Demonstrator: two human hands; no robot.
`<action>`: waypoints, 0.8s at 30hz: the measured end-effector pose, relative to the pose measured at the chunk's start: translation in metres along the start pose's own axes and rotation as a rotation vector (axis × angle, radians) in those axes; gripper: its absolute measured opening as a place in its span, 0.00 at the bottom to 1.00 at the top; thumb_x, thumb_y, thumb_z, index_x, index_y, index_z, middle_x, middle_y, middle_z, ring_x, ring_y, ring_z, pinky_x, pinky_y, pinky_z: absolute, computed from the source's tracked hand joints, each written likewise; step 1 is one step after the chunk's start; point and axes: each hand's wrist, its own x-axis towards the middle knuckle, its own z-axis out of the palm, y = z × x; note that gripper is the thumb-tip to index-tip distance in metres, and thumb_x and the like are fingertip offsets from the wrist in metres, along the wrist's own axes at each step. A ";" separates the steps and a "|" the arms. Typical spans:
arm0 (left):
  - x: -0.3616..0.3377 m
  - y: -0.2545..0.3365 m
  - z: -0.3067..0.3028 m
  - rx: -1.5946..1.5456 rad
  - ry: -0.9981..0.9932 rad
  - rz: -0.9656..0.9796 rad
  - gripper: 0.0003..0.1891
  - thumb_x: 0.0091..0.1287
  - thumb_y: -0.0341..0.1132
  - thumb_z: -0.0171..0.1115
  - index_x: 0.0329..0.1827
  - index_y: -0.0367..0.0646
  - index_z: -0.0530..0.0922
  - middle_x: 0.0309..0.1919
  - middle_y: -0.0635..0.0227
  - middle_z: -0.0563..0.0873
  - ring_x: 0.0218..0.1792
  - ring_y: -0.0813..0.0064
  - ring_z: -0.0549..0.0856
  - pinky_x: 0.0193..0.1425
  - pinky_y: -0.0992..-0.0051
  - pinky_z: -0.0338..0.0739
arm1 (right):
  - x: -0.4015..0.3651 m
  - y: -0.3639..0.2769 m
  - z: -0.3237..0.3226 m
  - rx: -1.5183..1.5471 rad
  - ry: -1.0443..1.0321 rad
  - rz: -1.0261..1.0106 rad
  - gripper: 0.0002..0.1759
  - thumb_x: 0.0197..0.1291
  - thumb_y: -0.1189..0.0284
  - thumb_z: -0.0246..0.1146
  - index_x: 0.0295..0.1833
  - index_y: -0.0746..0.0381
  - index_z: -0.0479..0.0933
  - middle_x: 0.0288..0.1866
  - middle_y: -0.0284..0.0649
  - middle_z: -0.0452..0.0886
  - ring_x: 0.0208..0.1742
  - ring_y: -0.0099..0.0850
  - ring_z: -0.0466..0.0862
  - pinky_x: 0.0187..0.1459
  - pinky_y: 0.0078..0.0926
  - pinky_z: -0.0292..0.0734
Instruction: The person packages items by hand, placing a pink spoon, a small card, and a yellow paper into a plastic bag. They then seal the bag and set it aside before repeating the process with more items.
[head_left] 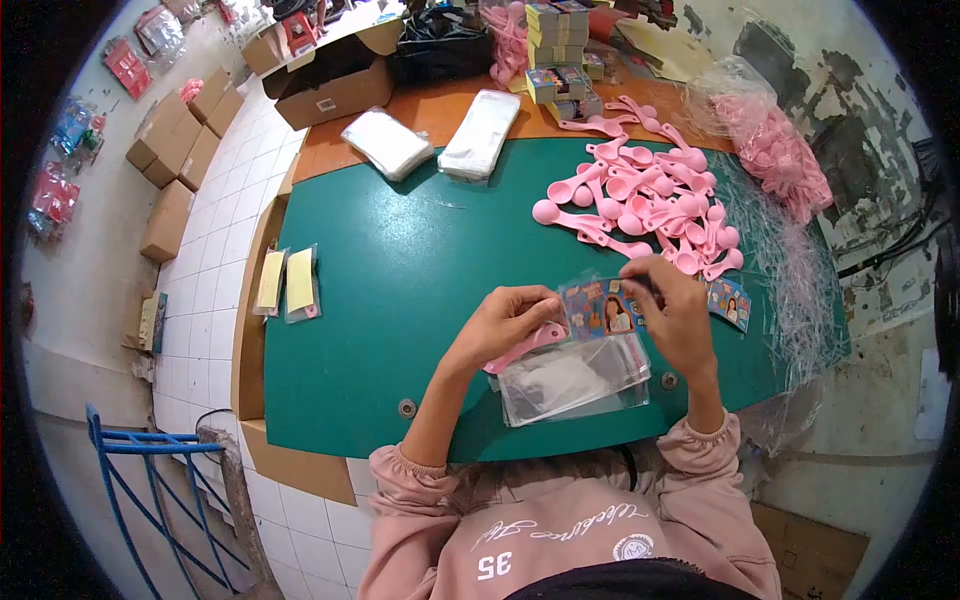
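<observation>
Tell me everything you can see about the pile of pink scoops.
The pile is a loose tangle of smooth pink scoops, plastic by the look, with rounded bowls and slim handles. Some bowls show their hollows, others their domed backs. It lies on the right of the green mat, trailing back onto the orange surface. The right hand is just in front.

I'm at a green-topped table (390, 290), white tiled floor (210, 300) to its left, worn, peeling wall (860, 80) on the right, cartons (167, 137) across the floor.
</observation>
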 end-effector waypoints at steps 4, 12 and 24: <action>0.003 -0.011 -0.002 0.095 -0.008 0.017 0.15 0.68 0.38 0.51 0.41 0.33 0.78 0.31 0.72 0.81 0.31 0.86 0.75 0.34 0.83 0.71 | 0.002 0.002 0.000 -0.028 -0.115 -0.086 0.06 0.53 0.81 0.59 0.38 0.66 0.73 0.30 0.42 0.77 0.28 0.34 0.79 0.31 0.25 0.73; 0.001 -0.002 0.002 -0.070 0.004 0.072 0.14 0.68 0.38 0.51 0.39 0.34 0.78 0.30 0.72 0.81 0.29 0.87 0.74 0.32 0.83 0.70 | 0.001 -0.004 -0.011 0.006 0.058 0.089 0.07 0.50 0.80 0.61 0.37 0.65 0.74 0.30 0.43 0.78 0.31 0.38 0.79 0.32 0.28 0.73; 0.000 -0.006 0.002 -0.093 -0.092 0.033 0.15 0.67 0.37 0.53 0.44 0.32 0.77 0.35 0.71 0.82 0.36 0.87 0.76 0.41 0.83 0.73 | 0.004 -0.006 0.007 0.229 -0.401 0.149 0.09 0.51 0.75 0.61 0.38 0.67 0.73 0.31 0.44 0.77 0.30 0.38 0.78 0.33 0.27 0.73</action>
